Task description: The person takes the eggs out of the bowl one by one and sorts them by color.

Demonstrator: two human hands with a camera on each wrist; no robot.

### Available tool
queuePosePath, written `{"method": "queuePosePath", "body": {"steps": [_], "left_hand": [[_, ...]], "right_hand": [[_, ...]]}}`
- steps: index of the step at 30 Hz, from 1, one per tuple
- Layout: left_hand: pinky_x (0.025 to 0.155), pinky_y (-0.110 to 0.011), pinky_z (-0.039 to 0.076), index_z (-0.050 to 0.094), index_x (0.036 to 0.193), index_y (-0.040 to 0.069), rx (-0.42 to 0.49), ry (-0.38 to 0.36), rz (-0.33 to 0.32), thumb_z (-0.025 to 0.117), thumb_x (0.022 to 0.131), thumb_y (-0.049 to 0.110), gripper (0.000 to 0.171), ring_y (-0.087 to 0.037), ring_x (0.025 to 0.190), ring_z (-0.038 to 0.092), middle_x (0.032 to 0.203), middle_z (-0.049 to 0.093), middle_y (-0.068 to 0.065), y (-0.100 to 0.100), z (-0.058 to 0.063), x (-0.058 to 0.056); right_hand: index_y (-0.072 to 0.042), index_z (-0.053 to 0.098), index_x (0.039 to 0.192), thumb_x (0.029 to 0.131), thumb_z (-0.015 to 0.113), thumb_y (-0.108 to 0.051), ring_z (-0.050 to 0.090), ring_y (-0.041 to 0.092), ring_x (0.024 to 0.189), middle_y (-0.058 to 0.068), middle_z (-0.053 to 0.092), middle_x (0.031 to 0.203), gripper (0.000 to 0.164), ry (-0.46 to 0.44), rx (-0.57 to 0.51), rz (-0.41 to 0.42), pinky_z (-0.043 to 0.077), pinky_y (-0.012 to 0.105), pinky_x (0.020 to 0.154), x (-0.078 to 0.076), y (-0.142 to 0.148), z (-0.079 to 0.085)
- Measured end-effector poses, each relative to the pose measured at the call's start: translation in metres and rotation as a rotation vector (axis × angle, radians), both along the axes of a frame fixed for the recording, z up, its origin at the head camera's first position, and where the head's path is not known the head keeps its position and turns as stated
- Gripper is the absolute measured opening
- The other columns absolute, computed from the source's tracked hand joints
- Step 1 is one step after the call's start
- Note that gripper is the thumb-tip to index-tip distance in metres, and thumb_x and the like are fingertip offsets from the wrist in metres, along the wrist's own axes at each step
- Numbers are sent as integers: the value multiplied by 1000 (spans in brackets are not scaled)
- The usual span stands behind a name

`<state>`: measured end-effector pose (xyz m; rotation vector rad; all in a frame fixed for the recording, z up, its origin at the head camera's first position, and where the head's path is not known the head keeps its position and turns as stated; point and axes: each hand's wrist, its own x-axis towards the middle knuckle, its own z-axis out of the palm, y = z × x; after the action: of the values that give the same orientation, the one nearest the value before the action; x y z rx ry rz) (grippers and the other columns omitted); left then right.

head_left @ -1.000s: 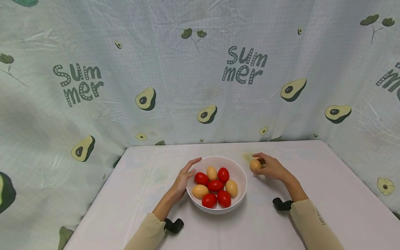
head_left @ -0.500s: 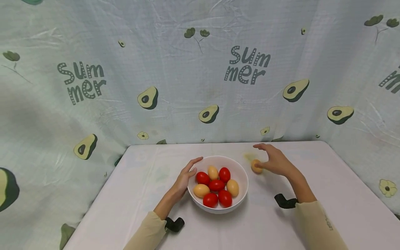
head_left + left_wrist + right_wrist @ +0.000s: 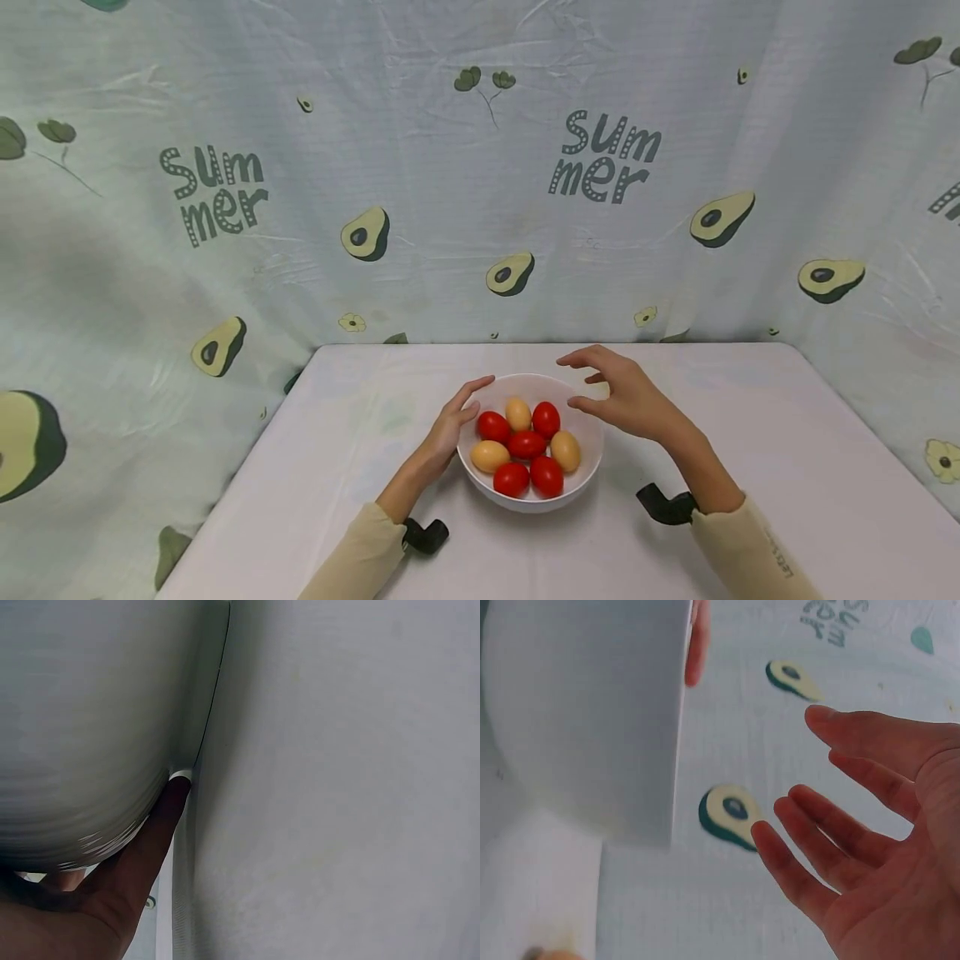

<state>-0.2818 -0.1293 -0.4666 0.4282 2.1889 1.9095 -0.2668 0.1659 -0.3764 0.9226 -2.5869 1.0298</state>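
A white bowl [image 3: 588, 467] stands on the table, holding several red eggs [image 3: 527, 445] and three pale-orange eggs [image 3: 566, 452]. My left hand [image 3: 442, 435] grips the bowl's left side, thumb at the rim; in the left wrist view a finger lies along the bowl's outer wall [image 3: 90, 735]. Over the bowl's right rim hovers my right hand [image 3: 626, 396], fingers spread and holding nothing; the right wrist view shows its fingers [image 3: 802, 877] apart from the bowl. A pale-orange round thing [image 3: 559, 955] peeks in at that view's bottom left; in the head view my right hand hides that spot.
The white table [image 3: 360, 400] ends at a hanging cloth [image 3: 420, 167] printed with avocados and "summer", which also runs along the left and right sides. Black wrist cameras [image 3: 426, 537] sit on both forearms, close above the table.
My right hand released the loose pale-orange egg on the table right of the bowl, rose, then moved left to the bowl's rim. My left hand stays on the bowl. The head view shifted slightly.
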Motion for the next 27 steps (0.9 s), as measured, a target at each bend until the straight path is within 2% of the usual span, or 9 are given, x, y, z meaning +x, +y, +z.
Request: {"method": "queuePosePath", "body": {"steps": [3,8,12,17,22,25,27], "left_hand": [[128,-64,13,39,159,19,10,-11,4,31,111,23,49,-38,159,19,171,25,-10,1,1,-1],[128,-64,13,38,160,20,9,-20,-7,27,112,28,50,-38,159,18,172,24,-10,3,3,-2],[128,-64,16,37,160,19,23,-42,-6,26,112,31,51,-39,158,20,172,23,-11,3,3,-3],[129,-62,15,38,160,19,72,-72,-1,27,112,32,51,-37,158,21,171,25,-10,3,4,-5],[128,-65,16,38,159,25,87,-114,-6,27,111,35,51,-37,158,23,171,27,-8,0,1,-3],[128,-61,21,38,160,26,98,-126,-9,25,112,34,50,-37,156,28,170,29,-8,-1,0,0],[128,-59,23,38,160,25,102,-128,-6,24,112,33,50,-35,155,31,170,31,-8,-1,0,1]], "right_hand": [[-9,63,133,87,81,-6,66,31,120,9,67,132,49,-7,-10,62,62,47,92,4,-11,2],[-9,63,132,90,78,-8,69,28,114,9,68,130,45,-48,31,158,63,45,91,6,-26,3],[-8,63,132,91,75,-7,68,30,115,10,68,131,43,-105,88,240,63,45,90,0,-41,10],[-6,64,133,93,72,-9,68,34,118,12,69,130,41,-220,179,318,63,41,91,-10,-63,18],[-9,65,130,91,76,-14,67,27,117,9,70,128,41,-316,321,350,62,39,93,-17,-84,11],[-13,68,127,89,79,-17,67,21,114,3,72,122,40,-304,416,335,61,37,93,-18,-96,7],[-17,70,126,88,80,-20,66,17,111,0,73,118,40,-266,489,329,59,36,95,-19,-101,7]]}}
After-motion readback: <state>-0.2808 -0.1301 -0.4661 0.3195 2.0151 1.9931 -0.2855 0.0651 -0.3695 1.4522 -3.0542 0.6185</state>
